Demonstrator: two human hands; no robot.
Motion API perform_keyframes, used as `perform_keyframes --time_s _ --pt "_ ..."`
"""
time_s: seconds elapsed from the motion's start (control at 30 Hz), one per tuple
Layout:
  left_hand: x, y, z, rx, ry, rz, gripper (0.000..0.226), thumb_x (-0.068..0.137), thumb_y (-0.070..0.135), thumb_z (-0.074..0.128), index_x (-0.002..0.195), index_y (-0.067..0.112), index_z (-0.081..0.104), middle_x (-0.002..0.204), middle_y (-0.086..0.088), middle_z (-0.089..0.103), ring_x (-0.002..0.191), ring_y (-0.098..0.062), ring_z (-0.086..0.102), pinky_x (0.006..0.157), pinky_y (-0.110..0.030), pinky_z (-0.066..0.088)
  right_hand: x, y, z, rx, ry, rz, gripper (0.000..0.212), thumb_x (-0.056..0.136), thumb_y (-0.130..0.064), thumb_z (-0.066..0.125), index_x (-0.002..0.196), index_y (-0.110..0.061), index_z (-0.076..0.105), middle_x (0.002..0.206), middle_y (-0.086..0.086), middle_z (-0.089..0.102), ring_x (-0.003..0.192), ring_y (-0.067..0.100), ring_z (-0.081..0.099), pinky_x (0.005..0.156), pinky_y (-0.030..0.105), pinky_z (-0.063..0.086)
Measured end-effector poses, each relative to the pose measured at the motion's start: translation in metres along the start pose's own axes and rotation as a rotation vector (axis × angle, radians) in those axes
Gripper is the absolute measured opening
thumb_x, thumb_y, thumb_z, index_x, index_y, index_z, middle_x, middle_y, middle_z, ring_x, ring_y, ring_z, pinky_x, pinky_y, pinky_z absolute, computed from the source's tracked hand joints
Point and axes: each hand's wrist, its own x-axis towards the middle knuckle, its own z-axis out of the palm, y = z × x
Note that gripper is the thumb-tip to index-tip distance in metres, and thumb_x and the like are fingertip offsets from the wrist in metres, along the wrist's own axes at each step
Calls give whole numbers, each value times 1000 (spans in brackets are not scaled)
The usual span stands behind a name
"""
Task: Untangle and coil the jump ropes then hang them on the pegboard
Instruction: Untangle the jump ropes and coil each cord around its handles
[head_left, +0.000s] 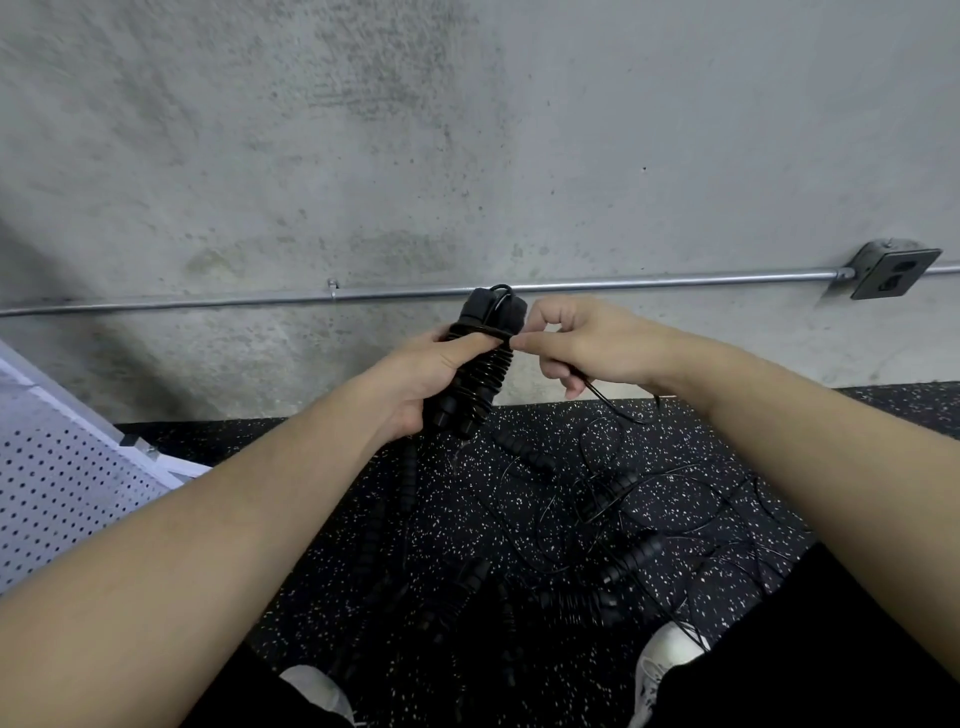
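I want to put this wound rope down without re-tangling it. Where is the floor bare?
Bare speckled floor runs along the wall's foot, between the pegboard and the held handles. Crowded: the rope tangle between the shoes.

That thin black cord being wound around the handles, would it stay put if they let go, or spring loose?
Probably springy. The cord bows out in a stiff arc from the right hand rather than drooping, and the loose ropes on the floor hold open loops. The left hand grips the ribbed handles, thumb across the wraps, so they would likely unwind if released.
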Motion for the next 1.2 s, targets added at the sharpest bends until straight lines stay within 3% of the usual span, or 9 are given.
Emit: perform_keyframes --time_s 0.2,0.33,0.4,0.6,0.73,0.83,0.9,1.03,1.2 --pt "-10 6 -1 30 -120 20 39 84 25 77 119 14 64 91 -13 72 78 -24 69 59 -33 57 -5 5 -11 26 -127 71 19 101 -27 61 86 -17 55 57 1 51 47 14 46 60 31 45" --pt "-13 9 3 72 -111 30 78 67 72 66 118 13 67 91 -11 71 78 -21 68 62 -32 56 -6 3 -13 46 -181 47 21 100 -23 62 80 -20 54 57 3 52 48 15 47 57 26 43" --pt "-11 10 3 118 -122 18 80 73 80 54 114 13 71 88 -9 71 77 -20 68 64 -32 54 -6 1 -12 19 -200 29 22 100 -23 63 79 -21 54 54 3 54 50 15 49 61 29 41" --pt "-15 17 -1 93 -69 -19 55 96 65 50 103 14 71 83 -10 72 71 -22 67 64 -31 54 -8 8 -19 -120 -304 80 34 101 -49 51 103 -20 67 68 7 63 72 26 61 101 35 49" --pt "-18 26 -11 -55 -46 6 51 99 60 50 100 13 70 79 -14 71 63 -25 66 59 -32 53 -11 10 -21 -133 -289 110 37 106 -47 41 102 -16 60 57 -5 46 56 18 51 74 31 57" --pt "-17 28 -16 -66 -33 19 55 99 60 49 105 10 71 81 -13 72 66 -24 66 62 -33 54 -10 8 -22 -86 -185 96 46 104 -55 37 81 -18 51 60 -7 33 51 11 30 49 24 42" --pt "-15 29 -17 -76 -38 22 58 100 60 48 111 7 71 87 -13 72 68 -24 66 64 -34 54 -8 8 -23 -58 -145 90 48 104 -58 34 77 -20 47 60 -9 29 53 11 24 48 21 28" --pt "-17 31 -19 -91 -76 37 54 102 56 45 111 9 71 96 -7 75 68 -19 69 61 -32 56 -6 12 -28 -28 -141 20 40 102 -54 43 77 -24 48 66 -10 34 60 10 27 54 20 29" --pt "-24 32 -17 -6 -171 43 53 104 54 40 103 11 71 90 -5 76 65 -19 67 63 -34 52 -8 15 -34 -71 -10 90 50 69 -72 65 70 -25 50 62 -10 42 57 9 34 53 22 31"
